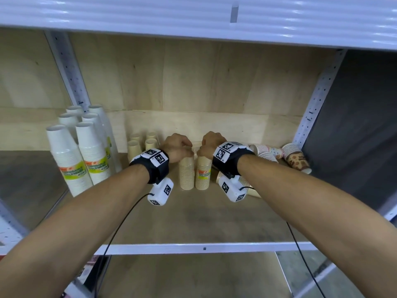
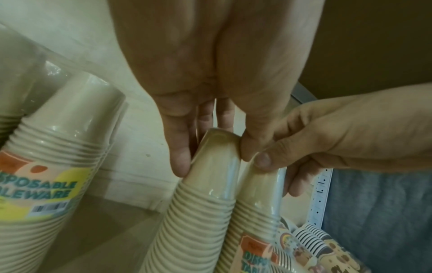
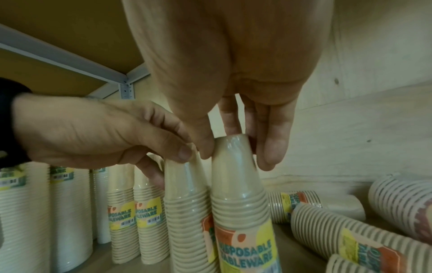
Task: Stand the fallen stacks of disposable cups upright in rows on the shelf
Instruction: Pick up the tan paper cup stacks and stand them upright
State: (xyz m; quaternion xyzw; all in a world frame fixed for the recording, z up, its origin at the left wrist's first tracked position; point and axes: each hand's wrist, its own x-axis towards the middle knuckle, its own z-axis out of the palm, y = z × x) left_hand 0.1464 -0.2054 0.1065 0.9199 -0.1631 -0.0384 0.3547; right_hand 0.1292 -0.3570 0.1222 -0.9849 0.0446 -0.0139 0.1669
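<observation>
Two beige wrapped cup stacks stand upright side by side mid-shelf. My left hand [image 1: 179, 148] pinches the top of the left stack [image 1: 187, 175], thumb and fingers curled round its top cup [image 2: 215, 166]. My right hand [image 1: 209, 147] grips the top of the right stack [image 1: 203, 175], which carries a yellow label [image 3: 243, 245]. The two hands touch at the thumbs. Striped stacks [image 1: 266, 152] and a brown patterned stack [image 1: 297, 158] lie fallen at the right; in the right wrist view the fallen striped stacks [image 3: 327, 234] lie beside the held one.
Tall white cup stacks [image 1: 71, 160] stand in rows at the left, with short beige stacks [image 1: 139, 147] behind my left wrist. The shelf's white front edge [image 1: 204, 248] runs below my forearms. A perforated post [image 1: 318, 97] bounds the right side, and the upper shelf [image 1: 193, 18] hangs overhead.
</observation>
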